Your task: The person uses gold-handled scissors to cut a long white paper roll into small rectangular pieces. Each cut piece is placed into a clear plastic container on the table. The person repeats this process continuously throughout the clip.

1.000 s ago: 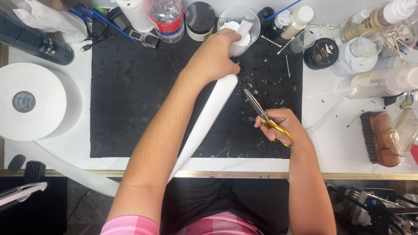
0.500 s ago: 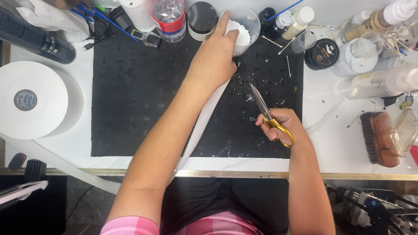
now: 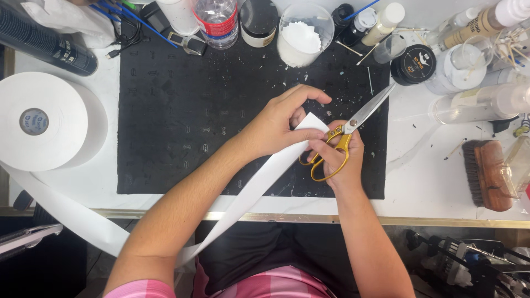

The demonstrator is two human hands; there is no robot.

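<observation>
Left hand [image 3: 276, 124] pinched on the free end of a white paper strip [image 3: 259, 185], thumb and fingers closed over its corner above the black mat [image 3: 176, 110]. Right hand [image 3: 339, 157] just beside it, fingers through the gold handles of the scissors [image 3: 350, 129], silver blades shut and angled up to the right, past the mat's edge. Hands touching at the strip's end, near the middle of the tabletop [image 3: 436, 171].

Strip running down-left from the hands, over the tabletop's front edge, under the left forearm and back up to a large white paper roll [image 3: 41, 118] at the far left.

Behind the hands, along the mat's far edge: clear cup of cut white pieces [image 3: 298, 36], plastic water bottle [image 3: 216, 19], dark-lidded jar [image 3: 258, 19], round black tin [image 3: 413, 63]. Clear bottles and sticks crowded at the far right, wooden brush [image 3: 488, 174] nearer the front. Small scraps scattered on the mat near the blades.
</observation>
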